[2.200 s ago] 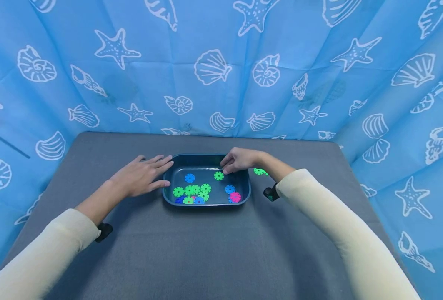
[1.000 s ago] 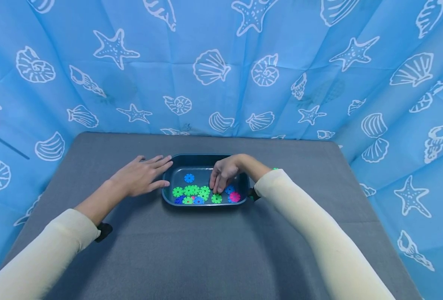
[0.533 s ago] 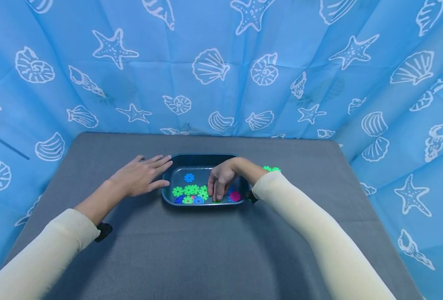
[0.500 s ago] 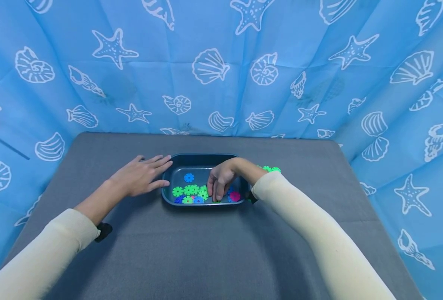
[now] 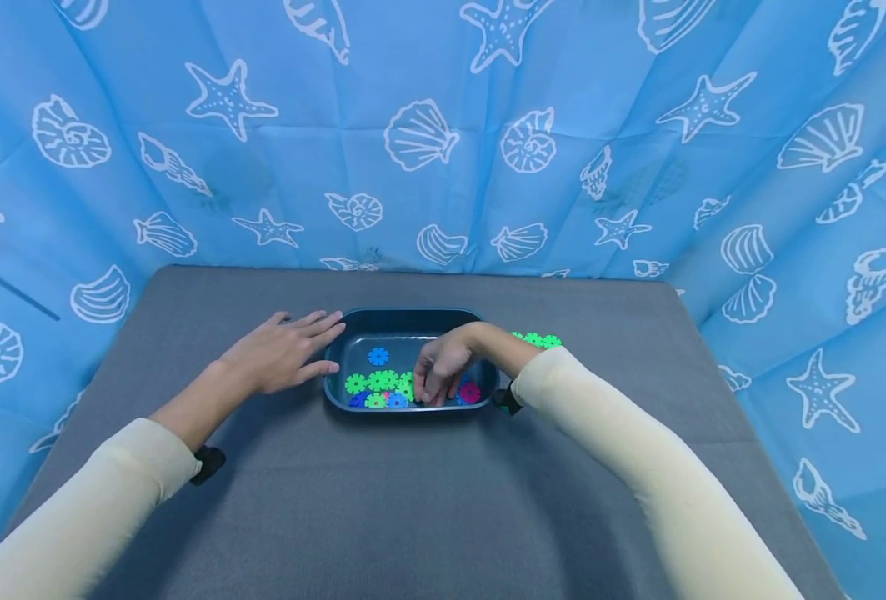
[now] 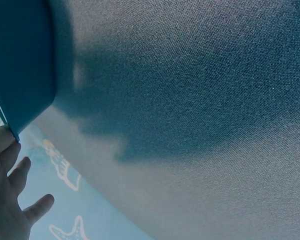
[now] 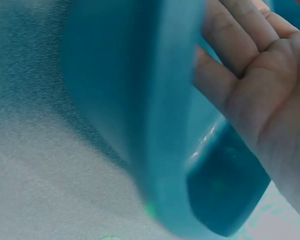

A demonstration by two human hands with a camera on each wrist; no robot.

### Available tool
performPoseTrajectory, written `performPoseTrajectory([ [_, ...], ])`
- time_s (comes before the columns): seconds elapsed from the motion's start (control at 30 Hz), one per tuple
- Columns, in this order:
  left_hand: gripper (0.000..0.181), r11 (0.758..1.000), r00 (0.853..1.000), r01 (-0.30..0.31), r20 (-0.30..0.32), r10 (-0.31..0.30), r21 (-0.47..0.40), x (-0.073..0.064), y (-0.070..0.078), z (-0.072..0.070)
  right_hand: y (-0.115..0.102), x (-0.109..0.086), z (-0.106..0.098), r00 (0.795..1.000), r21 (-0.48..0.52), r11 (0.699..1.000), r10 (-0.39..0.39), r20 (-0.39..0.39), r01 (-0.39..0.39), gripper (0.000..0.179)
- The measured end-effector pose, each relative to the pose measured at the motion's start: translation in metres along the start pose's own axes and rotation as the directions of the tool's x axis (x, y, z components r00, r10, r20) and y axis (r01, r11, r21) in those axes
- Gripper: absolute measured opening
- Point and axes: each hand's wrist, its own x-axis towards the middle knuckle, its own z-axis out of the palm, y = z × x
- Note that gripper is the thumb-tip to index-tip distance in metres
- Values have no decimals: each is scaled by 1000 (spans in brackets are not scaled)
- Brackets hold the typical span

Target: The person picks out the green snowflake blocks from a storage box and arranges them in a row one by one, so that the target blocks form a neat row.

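While I am resting the left hand [image 5: 281,356], fingers straight, against the teal tray [image 5: 407,350], I am holding the right hand [image 5: 444,367] bent inside it among notched discs [image 5: 382,380]; I cannot determine whether its fingers are pinching one.

A grey, round-cornered bench [image 5: 382,508] is showing a woven surface; a blue curtain [image 5: 480,187] is hanging in folds behind the bench and beyond both its sides, displaying white starfish [image 5: 232,98] and seashells [image 5: 422,135]. Soft shadows [image 5: 573,508] are darkening the bench.
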Motion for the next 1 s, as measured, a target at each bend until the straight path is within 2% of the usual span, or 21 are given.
performPoseTrajectory([
  [0.17, 71, 1000, 1000, -1, 3, 1, 0, 0, 0, 0, 2, -5, 5, 997, -19, 997, -76, -31, 75, 17],
  [0.4, 72, 1000, 1000, 6, 8, -6, 14, 0, 0, 0, 6, -14, 13, 981, -39, 989, -149, -126, 145, 22],
  [0.63, 72, 1000, 1000, 9, 8, -9, 18, 1, 1, -1, 11, -27, 21, 967, -21, 988, -156, -203, 155, 31],
  [0.8, 72, 1000, 1000, 13, 10, -13, 18, 1, 1, 0, 17, -35, 23, 961, -28, 985, -173, -217, 171, 35],
  [1.0, 73, 1000, 1000, 8, 6, -8, 12, 2, 1, 0, 20, -45, 22, 963, -8, 990, -139, -229, 141, 35],
])
